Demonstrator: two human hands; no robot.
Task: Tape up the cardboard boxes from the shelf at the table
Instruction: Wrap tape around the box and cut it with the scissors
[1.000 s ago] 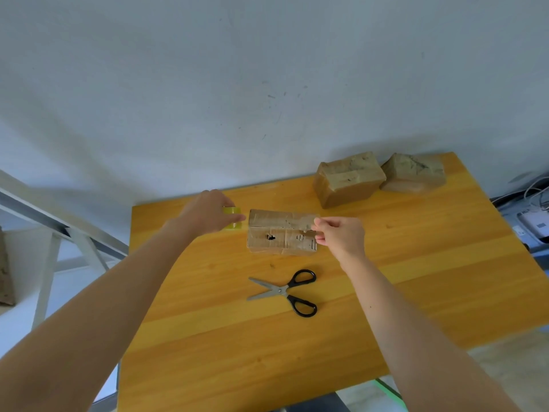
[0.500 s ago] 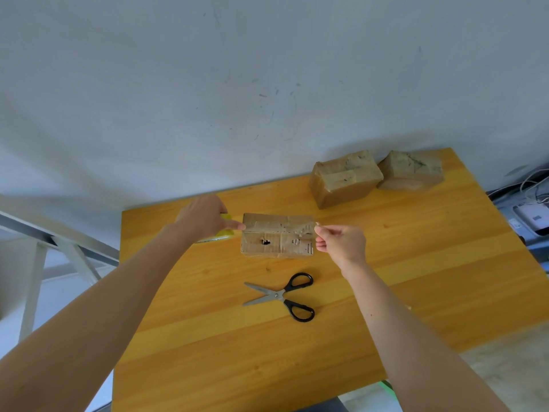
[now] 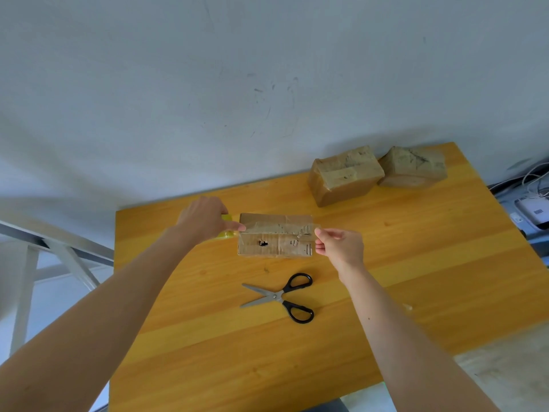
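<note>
A small cardboard box lies on the table, closer to the far edge and the left edge than to the middle. The scissors lie just in front of it, toward the near edge. The left hand holds the tape roll just beside the box's left end, and the right hand, just beside its right end, pinches a strip of tape that runs over the box top between both hands. A second box and a third box sit side by side near the far right corner, by the wall.
</note>
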